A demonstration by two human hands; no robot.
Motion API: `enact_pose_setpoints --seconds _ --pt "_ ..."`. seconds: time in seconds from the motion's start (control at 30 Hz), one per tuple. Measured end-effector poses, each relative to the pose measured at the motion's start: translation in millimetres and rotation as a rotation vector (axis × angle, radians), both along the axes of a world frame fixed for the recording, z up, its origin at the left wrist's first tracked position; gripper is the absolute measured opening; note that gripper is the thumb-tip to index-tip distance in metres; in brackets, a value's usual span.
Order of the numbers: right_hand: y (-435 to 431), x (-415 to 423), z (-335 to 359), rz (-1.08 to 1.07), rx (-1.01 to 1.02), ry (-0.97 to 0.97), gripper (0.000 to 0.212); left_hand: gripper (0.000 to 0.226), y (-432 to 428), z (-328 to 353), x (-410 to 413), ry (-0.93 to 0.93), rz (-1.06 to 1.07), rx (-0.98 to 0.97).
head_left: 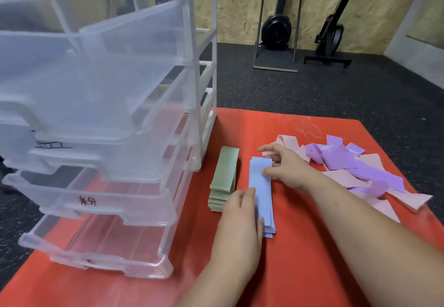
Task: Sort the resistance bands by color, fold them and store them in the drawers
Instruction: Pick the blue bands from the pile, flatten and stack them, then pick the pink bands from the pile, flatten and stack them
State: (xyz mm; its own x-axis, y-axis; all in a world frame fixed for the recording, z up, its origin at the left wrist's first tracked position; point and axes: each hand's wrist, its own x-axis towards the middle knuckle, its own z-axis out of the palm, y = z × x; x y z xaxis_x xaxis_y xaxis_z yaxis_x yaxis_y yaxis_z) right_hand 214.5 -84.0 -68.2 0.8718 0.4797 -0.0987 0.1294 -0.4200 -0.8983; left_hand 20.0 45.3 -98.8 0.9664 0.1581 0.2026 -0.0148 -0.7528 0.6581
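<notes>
Head view: left hand partly covers blue stack.

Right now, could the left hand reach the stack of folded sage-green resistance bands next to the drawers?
Probably yes. The left hand rests on the pale blue folded band stack, directly beside the sage-green folded band stack; nothing lies between them.
</notes>
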Motion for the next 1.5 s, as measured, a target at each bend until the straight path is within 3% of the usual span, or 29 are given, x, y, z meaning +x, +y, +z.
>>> enact_pose_setpoints --seconds 0.23,0.4,0.5,0.67,0.87,0.93,1.27,1.5 --pt "5.1 2.0 -23.0 0.031 -0.123 -0.286 0.053 0.005 -4.5 -15.5 10.0 -0.176 0.000 0.399" --pt "0.1 -9.4 -24.6 -0.061 -0.248 -0.531 0.023 0.013 -5.5 -17.5 10.0 -0.214 0.028 0.476" --pt "-6.0 -18.6 -27.4 -0.088 -0.252 -0.550 0.017 0.014 -3.3 -16.2 8.0 -0.200 0.032 0.476" --pt "-34.6 -39.9 -27.1 -0.127 -0.346 -0.619 0.022 0.014 1.0 -12.2 2.2 -0.200 0.043 0.471" --pt "-78.3 -54.7 -33.6 -0.137 -0.876 -0.575 0.050 0.015 -7.9 -14.4 -2.2 -0.273 0.003 0.443" --pt "-86.4 -51.6 -32.3 -0.093 -0.949 -0.547 0.057 0.017 -12.9 -15.0 -4.2 -0.282 -0.015 0.443" --pt "-64.2 -8.5 -25.1 0.163 -0.945 -0.584 0.071 0.028 -12.5 -16.8 4.5 -0.239 -0.061 0.417" --pt "-80.7 -26.9 -30.0 0.034 -0.820 -0.651 0.057 0.030 -16.7 -10.6 4.1 -0.245 -0.098 0.409"
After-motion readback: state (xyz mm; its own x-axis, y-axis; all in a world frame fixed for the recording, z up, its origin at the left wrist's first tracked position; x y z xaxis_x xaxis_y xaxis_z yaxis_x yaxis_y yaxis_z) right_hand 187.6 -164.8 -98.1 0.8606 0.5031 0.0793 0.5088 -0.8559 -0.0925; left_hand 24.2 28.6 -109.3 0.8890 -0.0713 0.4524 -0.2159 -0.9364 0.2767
